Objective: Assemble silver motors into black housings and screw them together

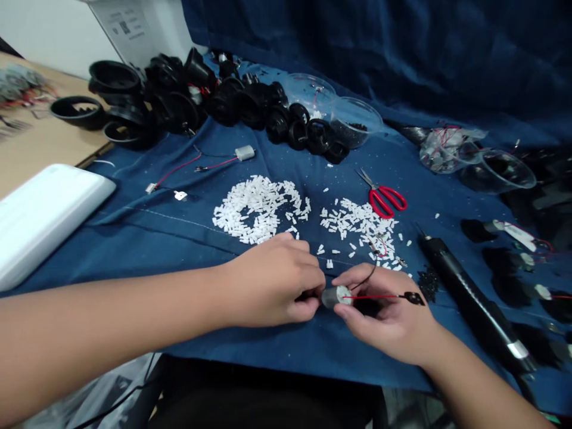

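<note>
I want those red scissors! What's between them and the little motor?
Small white pieces lie scattered there on the blue cloth, between the motor and the red scissors, as the head view shows.

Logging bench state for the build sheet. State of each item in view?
Left hand: fingers gripping motor.
Right hand: cradling motor.
Motor: held between hands, red wire running from it.
Second motor: lying on cloth, wires attached.
Scissors: lying flat, blades closed.
Bowl: clear, tilted, black pieces inside.
</note>
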Demonstrator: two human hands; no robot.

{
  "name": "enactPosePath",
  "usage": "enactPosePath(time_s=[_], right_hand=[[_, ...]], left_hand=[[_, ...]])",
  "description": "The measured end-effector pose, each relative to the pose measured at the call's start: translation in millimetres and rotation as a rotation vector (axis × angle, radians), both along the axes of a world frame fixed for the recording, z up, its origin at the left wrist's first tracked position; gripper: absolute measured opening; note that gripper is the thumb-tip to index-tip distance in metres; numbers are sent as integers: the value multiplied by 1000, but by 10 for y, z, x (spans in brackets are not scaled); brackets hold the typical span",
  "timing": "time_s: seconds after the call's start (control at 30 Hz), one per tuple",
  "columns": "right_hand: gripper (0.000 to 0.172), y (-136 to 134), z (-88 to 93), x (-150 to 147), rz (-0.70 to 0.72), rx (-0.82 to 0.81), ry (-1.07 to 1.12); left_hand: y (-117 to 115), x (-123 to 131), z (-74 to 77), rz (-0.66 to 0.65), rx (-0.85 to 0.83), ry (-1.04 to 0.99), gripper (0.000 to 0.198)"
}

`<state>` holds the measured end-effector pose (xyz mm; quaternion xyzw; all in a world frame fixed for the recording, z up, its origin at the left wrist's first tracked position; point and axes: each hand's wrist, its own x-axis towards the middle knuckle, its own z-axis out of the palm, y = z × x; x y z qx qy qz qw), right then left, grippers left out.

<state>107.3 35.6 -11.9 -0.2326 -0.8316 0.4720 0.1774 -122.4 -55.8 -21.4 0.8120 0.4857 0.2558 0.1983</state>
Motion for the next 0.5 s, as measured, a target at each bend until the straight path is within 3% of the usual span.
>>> enactPosePath(time_s=[0.2,0.5], right_hand=[[23,-3,29,-43,3,86,-43],[26,31,-62,-96,74,23,38]], left_hand=[[4,-28,-9,-22,-18,-34,7],[86,-80,-54,-52,-14,-46,12]])
